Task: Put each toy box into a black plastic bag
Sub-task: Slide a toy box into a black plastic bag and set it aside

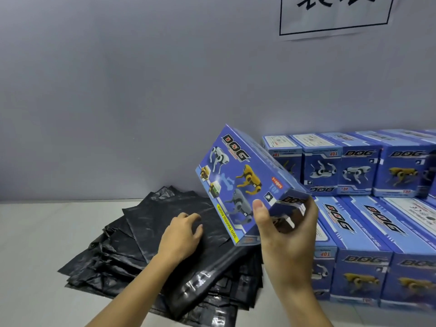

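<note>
On a pale tabletop point(35, 244) set against a plain grey wall point(141, 90), a person works with two bare hands, seen from above and behind. Left of centre lies a loose, overlapping pile of flat black plastic bags point(132, 251), glossy and creased, fanned out toward the wall. The left hand point(182, 234) rests palm down on the top bag of the pile, its fingers spread and gently bent, the tips touching the plastic without gripping it. The right hand point(283, 234) holds a blue toy box point(240, 185) up in the air, just above the right edge of the pile. The thumb presses on the printed front face near the lower corner, and the fingers curl around the end of the box behind it. The box is tilted, its upper end leaning away toward the wall. Its front shows the word DOG and pictures of white, yellow and grey robot dogs. To the right, many more of the same blue boxes point(368, 232) are packed tightly together, a near row standing at the table edge, some lying flat behind them, and a back row point(354, 166) against the wall. High on the wall hangs a white paper sign point(335, 17) with a black border and large dark characters, cut off by the top edge.
</note>
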A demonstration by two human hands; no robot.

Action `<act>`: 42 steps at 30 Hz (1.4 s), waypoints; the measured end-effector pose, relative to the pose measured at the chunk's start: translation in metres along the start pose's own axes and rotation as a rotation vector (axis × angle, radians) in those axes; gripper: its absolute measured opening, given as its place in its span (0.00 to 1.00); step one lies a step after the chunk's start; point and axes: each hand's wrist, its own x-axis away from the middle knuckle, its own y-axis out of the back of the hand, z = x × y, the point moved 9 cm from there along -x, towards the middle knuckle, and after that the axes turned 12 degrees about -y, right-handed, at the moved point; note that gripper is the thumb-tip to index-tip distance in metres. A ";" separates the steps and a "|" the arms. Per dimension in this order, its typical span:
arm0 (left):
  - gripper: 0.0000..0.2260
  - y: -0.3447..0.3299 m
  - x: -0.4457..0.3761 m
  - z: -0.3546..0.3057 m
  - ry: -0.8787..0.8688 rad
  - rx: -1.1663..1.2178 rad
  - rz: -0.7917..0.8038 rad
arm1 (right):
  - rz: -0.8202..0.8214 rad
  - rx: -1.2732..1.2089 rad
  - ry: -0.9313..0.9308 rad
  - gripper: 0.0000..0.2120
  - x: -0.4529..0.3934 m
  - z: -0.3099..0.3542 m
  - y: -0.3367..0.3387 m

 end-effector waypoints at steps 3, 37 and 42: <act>0.16 0.007 0.011 -0.018 -0.109 0.130 0.062 | 0.023 0.011 -0.019 0.29 0.003 -0.004 -0.005; 0.17 0.062 0.072 0.050 0.184 0.605 -0.325 | 0.465 0.335 -0.906 0.23 0.031 -0.092 -0.027; 0.06 0.080 0.074 0.048 0.123 0.555 -0.449 | 0.428 0.443 -0.918 0.22 0.033 -0.090 -0.022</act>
